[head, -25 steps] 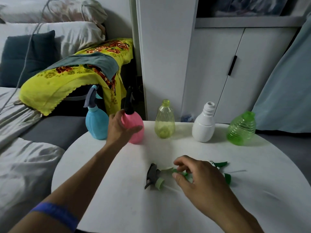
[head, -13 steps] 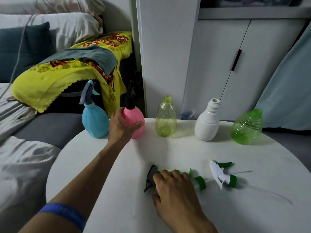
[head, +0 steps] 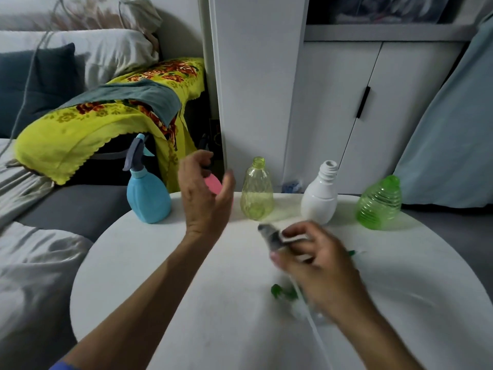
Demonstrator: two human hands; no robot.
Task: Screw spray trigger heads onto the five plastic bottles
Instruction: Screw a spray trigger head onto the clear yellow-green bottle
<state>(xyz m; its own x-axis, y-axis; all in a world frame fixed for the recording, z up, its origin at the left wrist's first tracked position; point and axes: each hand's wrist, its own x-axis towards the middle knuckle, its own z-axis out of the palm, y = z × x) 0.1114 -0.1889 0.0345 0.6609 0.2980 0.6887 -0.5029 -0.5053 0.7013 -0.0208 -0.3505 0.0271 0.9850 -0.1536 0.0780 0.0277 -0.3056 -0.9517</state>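
No writing can be read. A blurred grey spray trigger head [head: 277,237] is gripped by the right hand [head: 317,265] above the round white table [head: 165,295]. The left hand [head: 205,196] is held open before the pink bottle [head: 213,182]. 3 ribbed or smooth plastic bottles, yellow [head: 256,193], white [head: 320,196] and green [head: 380,204], are left uncapped at the far edge.

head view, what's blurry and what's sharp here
Head view: the right hand and the trigger head it holds are motion-smeared; the blue bottle and white bottle stay crisp; wide-angle lens bows the cabinet edges.
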